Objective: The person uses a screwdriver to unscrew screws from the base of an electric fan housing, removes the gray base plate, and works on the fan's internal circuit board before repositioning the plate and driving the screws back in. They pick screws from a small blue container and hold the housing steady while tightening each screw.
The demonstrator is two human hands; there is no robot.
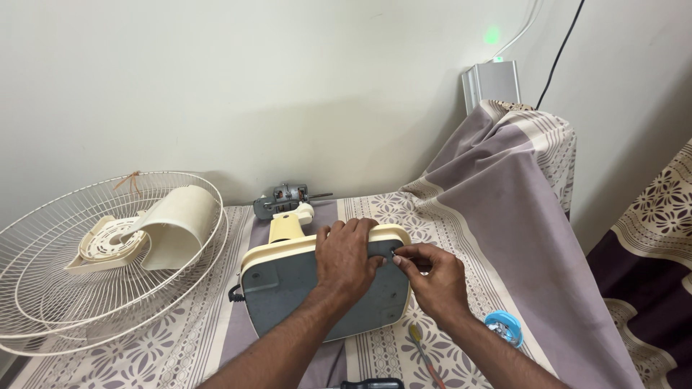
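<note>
Firmly, left hand presses fan base (underside up); right hand pinches beside.

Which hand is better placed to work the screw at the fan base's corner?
Right. The right hand already pinches at the corner of the fan base; the left hand lies flat, steadying it.

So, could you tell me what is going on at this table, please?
A person has a cream fan base tipped up on the patterned cloth, its grey underside facing them. The left hand lies flat on the underside and steadies it, while the right hand pinches something small at the upper right corner. The fan's wire guard lies to the left with a cream cover in it, the motor sits behind, and a screwdriver lies nearby.
</note>
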